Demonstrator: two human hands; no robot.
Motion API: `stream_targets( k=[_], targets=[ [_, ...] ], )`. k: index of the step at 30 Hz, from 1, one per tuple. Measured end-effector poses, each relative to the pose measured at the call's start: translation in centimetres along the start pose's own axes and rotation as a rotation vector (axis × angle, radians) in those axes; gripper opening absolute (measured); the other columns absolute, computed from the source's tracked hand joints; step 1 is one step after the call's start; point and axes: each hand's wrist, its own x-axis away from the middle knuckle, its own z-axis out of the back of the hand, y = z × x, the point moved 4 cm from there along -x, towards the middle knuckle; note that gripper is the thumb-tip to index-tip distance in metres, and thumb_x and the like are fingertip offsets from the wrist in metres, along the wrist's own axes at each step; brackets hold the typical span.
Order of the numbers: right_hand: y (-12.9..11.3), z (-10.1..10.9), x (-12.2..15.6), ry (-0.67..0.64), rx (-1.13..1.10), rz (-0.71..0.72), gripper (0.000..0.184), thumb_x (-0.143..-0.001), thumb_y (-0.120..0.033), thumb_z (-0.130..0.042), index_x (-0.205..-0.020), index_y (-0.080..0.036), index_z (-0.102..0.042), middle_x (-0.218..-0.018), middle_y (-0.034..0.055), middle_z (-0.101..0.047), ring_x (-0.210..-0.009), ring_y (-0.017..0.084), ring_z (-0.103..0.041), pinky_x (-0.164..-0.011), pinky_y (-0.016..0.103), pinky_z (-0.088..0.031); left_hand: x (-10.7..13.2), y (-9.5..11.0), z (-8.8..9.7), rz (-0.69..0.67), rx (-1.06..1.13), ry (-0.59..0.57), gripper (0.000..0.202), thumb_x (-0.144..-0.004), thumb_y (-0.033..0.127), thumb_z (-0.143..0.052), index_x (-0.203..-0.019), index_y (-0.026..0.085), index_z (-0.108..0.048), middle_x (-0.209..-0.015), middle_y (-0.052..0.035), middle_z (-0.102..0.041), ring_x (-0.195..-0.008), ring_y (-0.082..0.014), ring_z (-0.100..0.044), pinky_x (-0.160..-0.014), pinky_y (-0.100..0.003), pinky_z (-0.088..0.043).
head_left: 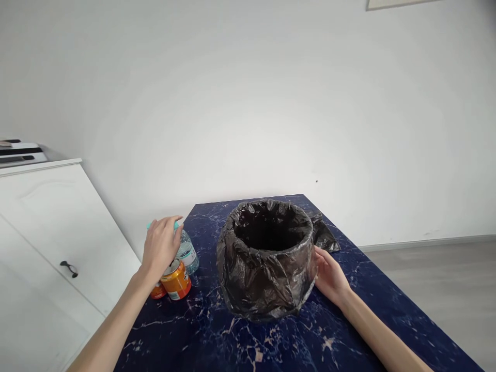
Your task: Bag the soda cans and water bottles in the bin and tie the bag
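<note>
namely, head view: one round bin lined with black plastic (267,281), upright, mouth upward, mid-worktop between the left and right edges; worktop (256,356) dark blue, veined white. one right hand (329,274), unclenched, laid against the liner on the side facing the worktop's right edge, some fingertips hidden. one left hand (163,240), fingers bent over the top of a clear bottle (188,253) near the worktop's left edge; whether it grasps the bottle cannot be told. one orange can (177,281), upright, just beside the bottle; a second can (158,291), partly hidden behind it. one piece of crumpled black plastic (326,236), by the right edge, towards the far right corner.
</note>
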Motion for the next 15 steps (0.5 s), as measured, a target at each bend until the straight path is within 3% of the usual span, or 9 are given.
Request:
stream_targets(
  k=[3,6,9,11,15],
  targets=[
    [0.0,0.0,-0.1,-0.006,-0.037,0.005,0.030,-0.081,-0.055,-0.082,-0.082,-0.026,-0.074,-0.075,0.0011,-0.076,-0.057,0.019,-0.063,-0.053,0.032,-0.048,0.1,0.8,0.6,-0.031,0.031,0.008,0.044,-0.106,0.040,-0.033,-0.128,0.015,-0.063,-0.119,-0.0195,-0.079,-0.094,-0.0340,-0.077,-0.127,-0.067,-0.027],
    [0.0,0.1,-0.2,-0.011,-0.071,0.000,0.030,-0.081,-0.053,-0.083,-0.084,-0.025,-0.074,-0.075,0.0007,-0.075,-0.055,0.018,-0.061,-0.052,0.031,-0.046,0.1,1.6,1.0,-0.058,0.070,0.015,0.044,-0.108,0.043,-0.034,-0.131,0.018,-0.061,-0.118,-0.0163,-0.079,-0.077,-0.0286,-0.075,-0.124,-0.066,-0.035],
    [0.0,-0.1,-0.1,-0.017,-0.109,-0.011,0.030,-0.079,-0.050,-0.086,-0.084,-0.024,-0.074,-0.071,-0.0011,-0.073,-0.052,0.015,-0.056,-0.048,0.028,-0.042,0.0,2.7,1.5,-0.075,0.117,0.052,0.042,-0.109,0.045,-0.036,-0.133,0.021,-0.060,-0.123,-0.0155,-0.076,-0.093,-0.0317,-0.077,-0.099,-0.055,-0.059],
    [0.1,-0.2,-0.1,-0.019,-0.126,-0.015,0.030,-0.078,-0.049,-0.087,-0.085,-0.023,-0.074,-0.070,-0.0020,-0.071,-0.050,0.013,-0.054,-0.047,0.026,-0.041,-0.3,3.7,2.3,-0.083,0.141,0.097,0.040,-0.110,0.044,-0.038,-0.134,0.021,-0.060,-0.128,-0.0153,-0.074,-0.107,-0.0328,-0.076,-0.089,-0.047,-0.062],
    [0.1,-0.4,0.0,-0.026,-0.114,-0.007,0.029,-0.081,-0.049,-0.084,-0.083,-0.023,-0.073,-0.071,-0.0008,-0.072,-0.051,0.014,-0.055,-0.049,0.027,-0.044,-1.7,7.6,6.4,-0.177,0.204,0.345,0.027,-0.110,0.033,-0.052,-0.133,0.023,-0.062,-0.131,-0.0107,-0.075,-0.124,-0.0283,-0.072,-0.110,-0.046,-0.057]
  ],
)
